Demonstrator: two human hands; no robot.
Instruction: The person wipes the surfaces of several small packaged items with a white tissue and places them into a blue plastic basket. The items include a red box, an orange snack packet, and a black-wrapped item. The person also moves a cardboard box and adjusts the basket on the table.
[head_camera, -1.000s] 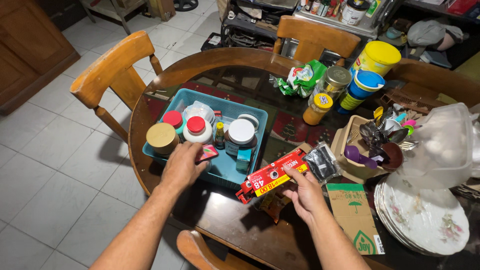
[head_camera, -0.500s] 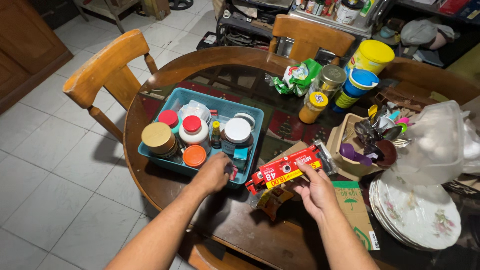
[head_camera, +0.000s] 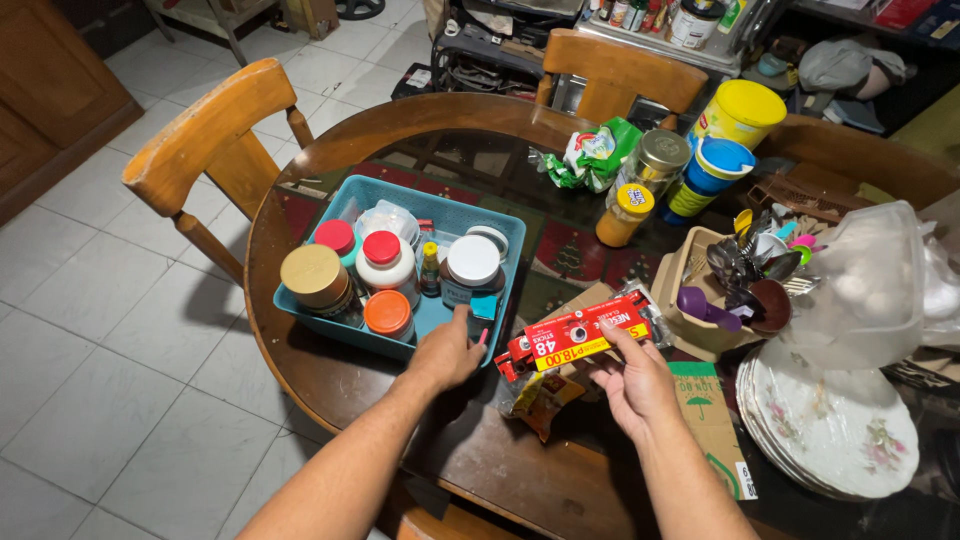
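My left hand (head_camera: 445, 352) rests at the front right rim of a teal plastic basket (head_camera: 400, 196). Its fingers curl around a small pink thing (head_camera: 483, 338), of which only the tip shows. The basket holds a tan-lidded jar (head_camera: 312, 275), a red-capped white bottle (head_camera: 383, 262), an orange-lidded jar (head_camera: 387, 312), a white-lidded jar (head_camera: 472, 262) and smaller bottles. My right hand (head_camera: 632, 388) holds a long red and yellow box (head_camera: 580, 338) from below, just right of the basket and above crumpled snack packets (head_camera: 540, 400).
The round dark wooden table (head_camera: 330, 375) has wooden chairs at the left (head_camera: 215, 135) and far side (head_camera: 615, 70). On the right are a beige utensil caddy (head_camera: 690, 275), stacked floral plates (head_camera: 830, 440), a brown carton (head_camera: 712, 425), a clear bag (head_camera: 870, 280), a yellow tub (head_camera: 742, 112) and jars.
My left hand has moved from the basket's front left to its front right corner, uncovering the orange-lidded jar. My right hand has brought the red and yellow box slightly up and right.
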